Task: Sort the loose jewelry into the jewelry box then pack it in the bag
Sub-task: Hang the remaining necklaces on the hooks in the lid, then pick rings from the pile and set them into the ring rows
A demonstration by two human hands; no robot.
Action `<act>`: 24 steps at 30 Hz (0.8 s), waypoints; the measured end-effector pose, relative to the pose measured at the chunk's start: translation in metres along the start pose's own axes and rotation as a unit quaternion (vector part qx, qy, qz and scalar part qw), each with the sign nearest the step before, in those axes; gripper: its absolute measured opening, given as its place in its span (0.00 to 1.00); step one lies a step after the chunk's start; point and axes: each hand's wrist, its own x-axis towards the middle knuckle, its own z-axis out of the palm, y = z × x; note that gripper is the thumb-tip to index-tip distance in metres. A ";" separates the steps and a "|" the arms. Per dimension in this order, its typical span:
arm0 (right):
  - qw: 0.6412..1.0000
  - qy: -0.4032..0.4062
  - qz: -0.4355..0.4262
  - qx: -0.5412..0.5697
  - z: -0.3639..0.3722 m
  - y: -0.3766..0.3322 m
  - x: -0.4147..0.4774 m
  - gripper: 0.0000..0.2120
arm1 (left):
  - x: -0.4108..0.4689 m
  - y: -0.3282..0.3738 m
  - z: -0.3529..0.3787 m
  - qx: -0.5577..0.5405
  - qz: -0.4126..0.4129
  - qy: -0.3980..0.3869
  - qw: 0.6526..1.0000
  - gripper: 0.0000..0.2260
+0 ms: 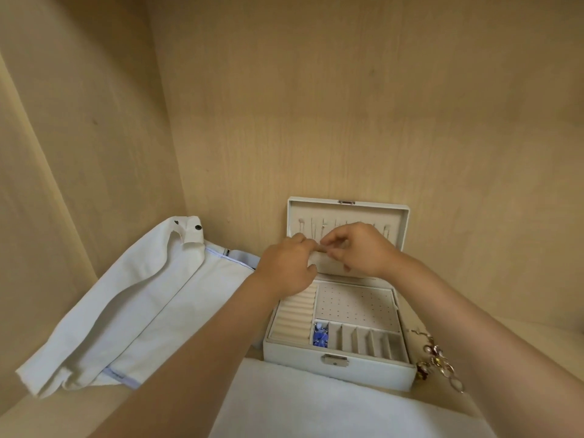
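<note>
Open cream jewelry box (373, 373), blue jewelry (320, 336) in 1 near compartment; left hand (286, 268) and right hand (361, 251) pinch a small piece (323, 248).

1. Jewelry box (339, 374): matt white leather-look shell, soft beige velvety lining (355, 303), shiny metal clasp (336, 361).
2. Bag (142, 305): plain white woven cloth, matt.
3. Loose jewelry (439, 361): glossy gold-toned metal.
4. Shelf (347, 105): pale, smooth wood grain.

Left hand (286, 267) meets right hand (360, 251) over jewelry box (373, 373)
</note>
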 end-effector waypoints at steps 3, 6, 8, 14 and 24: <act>1.000 0.014 0.020 0.004 -0.027 0.016 -0.028 0.07 | 0.001 0.033 -0.003 -0.052 0.008 0.006 0.999 0.17; 0.999 0.012 0.036 -0.025 -0.050 0.043 -0.063 0.07 | 0.003 0.076 0.004 -0.099 0.030 -0.002 0.995 0.14; 0.997 0.008 0.069 -0.028 -0.061 0.063 -0.090 0.07 | 0.005 0.106 0.014 -0.119 0.043 -0.013 0.992 0.12; 0.990 0.006 0.130 -0.047 -0.074 0.119 -0.155 0.07 | 0.012 0.171 0.061 -0.136 0.077 -0.078 0.985 0.09; 0.985 -0.024 0.142 -0.091 -0.042 0.166 -0.163 0.07 | 0.019 0.185 0.111 0.003 0.099 -0.064 0.993 0.08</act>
